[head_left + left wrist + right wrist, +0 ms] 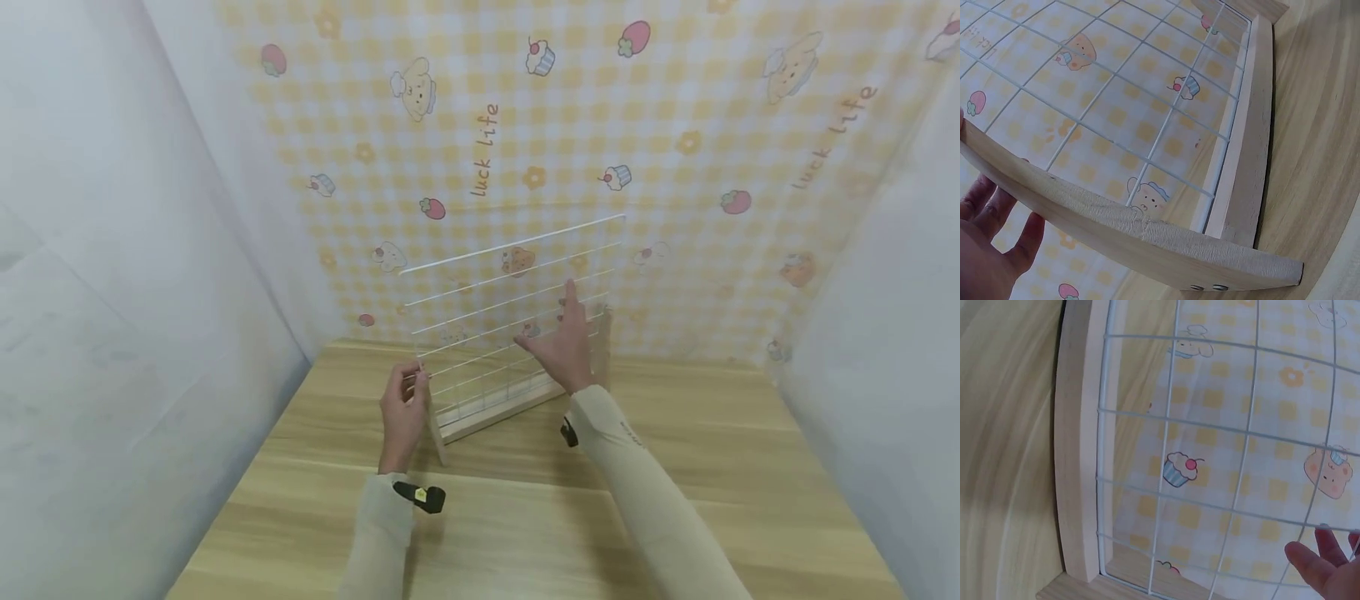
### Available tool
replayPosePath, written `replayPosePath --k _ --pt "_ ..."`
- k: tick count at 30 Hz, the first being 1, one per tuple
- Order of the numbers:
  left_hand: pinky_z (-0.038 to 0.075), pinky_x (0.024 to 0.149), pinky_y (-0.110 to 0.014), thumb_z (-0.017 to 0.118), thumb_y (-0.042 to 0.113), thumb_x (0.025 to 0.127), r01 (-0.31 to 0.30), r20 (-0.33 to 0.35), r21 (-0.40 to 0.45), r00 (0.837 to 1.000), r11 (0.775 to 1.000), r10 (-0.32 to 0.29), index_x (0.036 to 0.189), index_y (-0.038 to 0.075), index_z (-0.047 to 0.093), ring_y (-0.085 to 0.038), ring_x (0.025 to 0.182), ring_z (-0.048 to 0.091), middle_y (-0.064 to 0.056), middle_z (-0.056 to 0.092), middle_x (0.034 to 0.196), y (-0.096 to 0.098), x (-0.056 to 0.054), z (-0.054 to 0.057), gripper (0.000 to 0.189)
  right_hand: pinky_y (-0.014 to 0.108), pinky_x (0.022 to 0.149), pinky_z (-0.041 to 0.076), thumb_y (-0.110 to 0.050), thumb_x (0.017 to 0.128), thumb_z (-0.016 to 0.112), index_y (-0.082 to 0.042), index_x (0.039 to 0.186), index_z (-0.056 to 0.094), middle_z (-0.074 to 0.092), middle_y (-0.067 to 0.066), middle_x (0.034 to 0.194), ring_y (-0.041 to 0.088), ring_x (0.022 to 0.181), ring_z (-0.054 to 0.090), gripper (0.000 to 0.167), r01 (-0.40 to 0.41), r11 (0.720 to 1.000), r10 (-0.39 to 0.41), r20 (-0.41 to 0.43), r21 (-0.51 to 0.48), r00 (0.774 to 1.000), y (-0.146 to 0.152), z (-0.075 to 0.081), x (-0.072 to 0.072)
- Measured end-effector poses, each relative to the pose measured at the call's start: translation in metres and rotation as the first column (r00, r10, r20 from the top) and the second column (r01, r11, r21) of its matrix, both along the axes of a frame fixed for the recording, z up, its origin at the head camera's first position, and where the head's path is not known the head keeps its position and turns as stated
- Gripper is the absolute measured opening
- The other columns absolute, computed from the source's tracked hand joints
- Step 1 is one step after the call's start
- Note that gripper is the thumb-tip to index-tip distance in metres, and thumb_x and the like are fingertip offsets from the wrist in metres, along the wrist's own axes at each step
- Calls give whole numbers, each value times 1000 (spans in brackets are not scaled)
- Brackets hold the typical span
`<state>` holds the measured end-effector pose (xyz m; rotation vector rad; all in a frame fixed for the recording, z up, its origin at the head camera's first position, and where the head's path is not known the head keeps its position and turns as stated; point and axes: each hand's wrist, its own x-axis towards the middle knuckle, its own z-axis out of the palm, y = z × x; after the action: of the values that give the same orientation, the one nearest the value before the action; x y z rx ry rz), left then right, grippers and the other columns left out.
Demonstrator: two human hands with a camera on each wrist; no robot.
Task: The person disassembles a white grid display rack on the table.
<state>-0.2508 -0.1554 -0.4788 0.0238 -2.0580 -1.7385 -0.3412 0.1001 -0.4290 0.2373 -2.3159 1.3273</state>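
Observation:
A white wire grid (pixel 513 244) stands tilted in a pale wooden frame, whose long base bar (pixel 495 418) rests on the table. My left hand (pixel 403 410) holds the grid's left wooden side piece (pixel 1085 209), thumb on one face and fingers on the other. Two dark screw heads show near the lower end of that piece in the left wrist view. At the right half of the grid is my right hand (pixel 564 346), its fingers spread and index finger pointing up, overlapping the wires. The right side piece (pixel 603 342) is partly behind it.
The wood-grain table (pixel 510 533) spreads around the frame. A yellow checked cloth (pixel 570 142) with cartoon prints hangs behind it. White sheets (pixel 112 275) close in the left and right sides. Dark straps (pixel 422 496) sit on both sleeved wrists.

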Motion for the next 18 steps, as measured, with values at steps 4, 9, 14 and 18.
replayPosePath --k 4,9,14,18 --pt "51 96 -28 53 12 104 12 -7 -5 1000 1000 -12 122 -2 57 -37 116 64 -21 66 122 5 10 14 22 55 97 51 -34 64 96 -19 162 -1 36 25 148 43 127 46 139 -32 999 32 -28 -6 999 -6 -7 -2" --pt "51 90 -20 53 12 104 7 -5 -2 1000 1000 -7 121 -2 58 -35 113 65 -21 67 119 7 15 17 22 53 93 52 -35 65 96 -17 162 -4 35 25 146 43 122 48 140 -4 1000 5 -42 25 999 -11 -13 -4" --pt "49 92 -21 54 12 104 10 -11 5 1000 1000 -10 121 -2 58 -36 113 65 -22 68 119 8 15 19 23 49 84 53 -37 68 94 -15 162 0 40 25 139 38 112 51 134 48 999 -47 -67 8 997 -15 -11 -7" --pt "49 95 -27 53 12 104 13 -13 -3 1000 1000 -13 121 -3 57 -42 116 63 -23 67 119 9 16 21 23 47 81 52 -40 70 92 -16 162 0 42 24 136 38 108 52 132 64 998 -63 -77 11 995 -17 -9 -8"
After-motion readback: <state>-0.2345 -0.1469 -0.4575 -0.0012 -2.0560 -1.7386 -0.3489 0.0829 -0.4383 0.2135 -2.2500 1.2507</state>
